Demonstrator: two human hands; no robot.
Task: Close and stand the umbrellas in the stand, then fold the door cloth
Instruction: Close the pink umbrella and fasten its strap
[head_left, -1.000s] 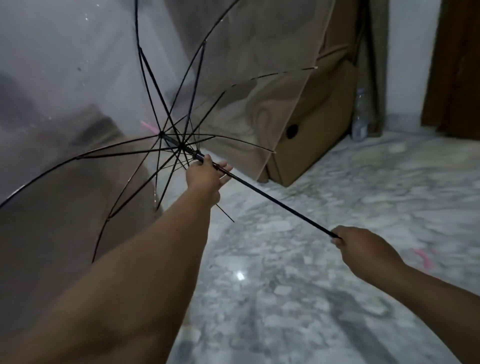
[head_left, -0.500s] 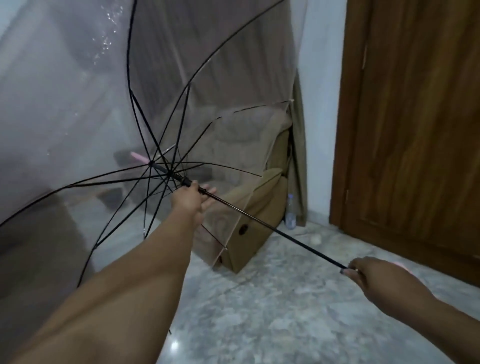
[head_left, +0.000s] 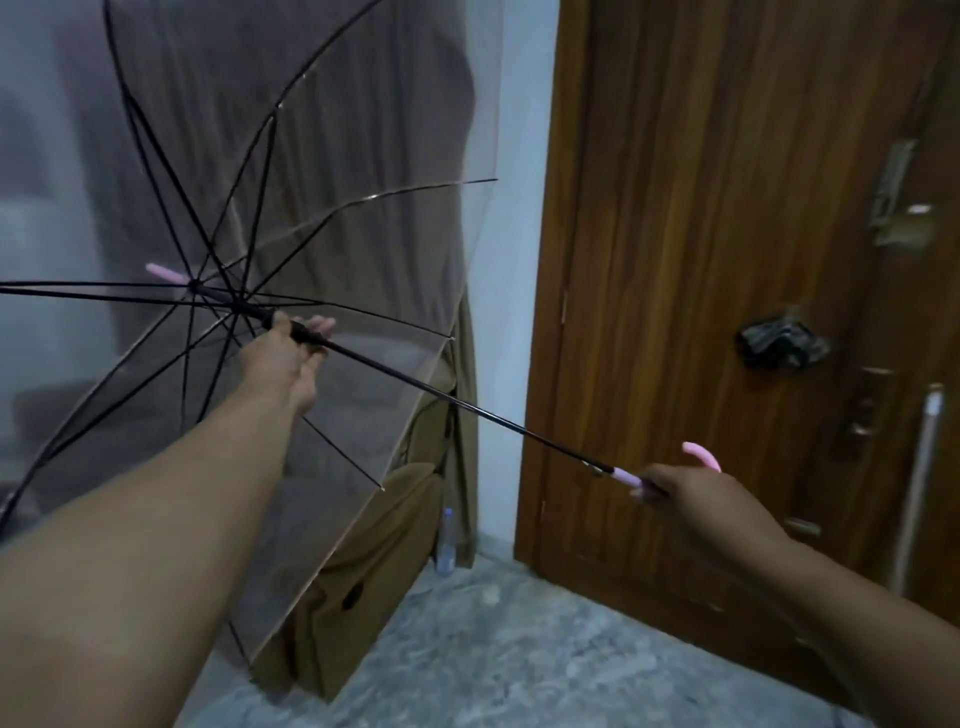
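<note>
A clear umbrella (head_left: 363, 218) with black ribs is fully open and fills the left half of the head view. Its black shaft (head_left: 457, 402) slants down to the right. My left hand (head_left: 283, 358) grips the black runner on the shaft, just below the hub where the ribs meet. My right hand (head_left: 696, 499) holds the pink curved handle (head_left: 704, 454) at the shaft's lower end. A pink tip (head_left: 161, 273) shows beyond the hub. No umbrella stand or door cloth shows in this view.
A brown wooden door (head_left: 727, 260) with a long handle and locks stands on the right. A tan cardboard box (head_left: 363, 587) sits on the marble floor (head_left: 519, 665) behind the canopy. A small plastic bottle (head_left: 447, 540) stands by the white wall.
My view has lifted from the floor toward the door. The umbrella stays open, and both hands keep their grips on runner and handle. The pink handle has come into sight.
</note>
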